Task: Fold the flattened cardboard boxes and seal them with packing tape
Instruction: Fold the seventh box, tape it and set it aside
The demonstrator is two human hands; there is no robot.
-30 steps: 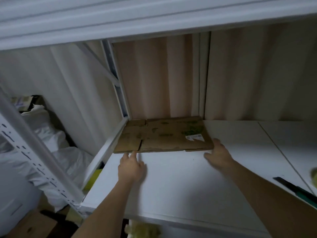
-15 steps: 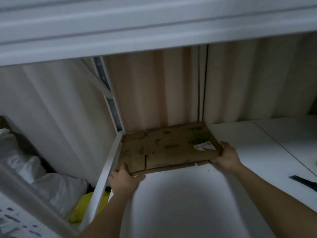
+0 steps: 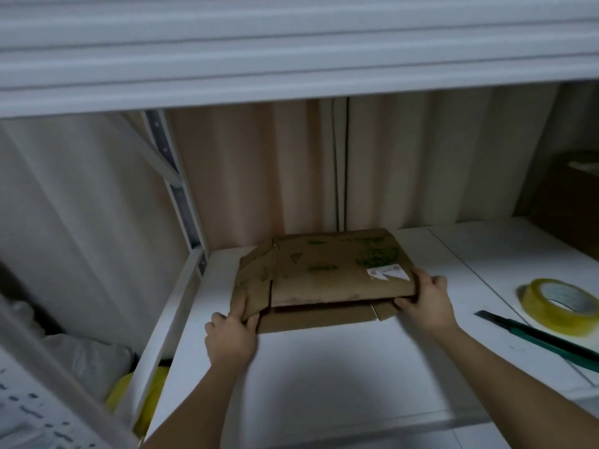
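A flattened brown cardboard box (image 3: 327, 270) with green print and a white label is raised at its near edge above the white shelf (image 3: 324, 377). My left hand (image 3: 231, 335) grips its near left corner, thumb on top. At the near right corner my right hand (image 3: 424, 301) holds the box, fingers curled over the edge. A second piece of flat cardboard (image 3: 319, 317) lies under it on the shelf. To the right lies a roll of yellowish packing tape (image 3: 559, 304).
A green-handled utility knife (image 3: 538, 335) lies beside the tape at the right. An upper shelf beam (image 3: 291, 50) hangs low overhead. A brown box (image 3: 572, 202) stands at the far right. White bags (image 3: 87, 358) and something yellow (image 3: 142, 400) sit lower left, beyond the rack post.
Both hands went from resting near the box to gripping its corners. The box has come forward and its near edge has lifted, showing cardboard beneath. The view swung right, revealing the tape roll.
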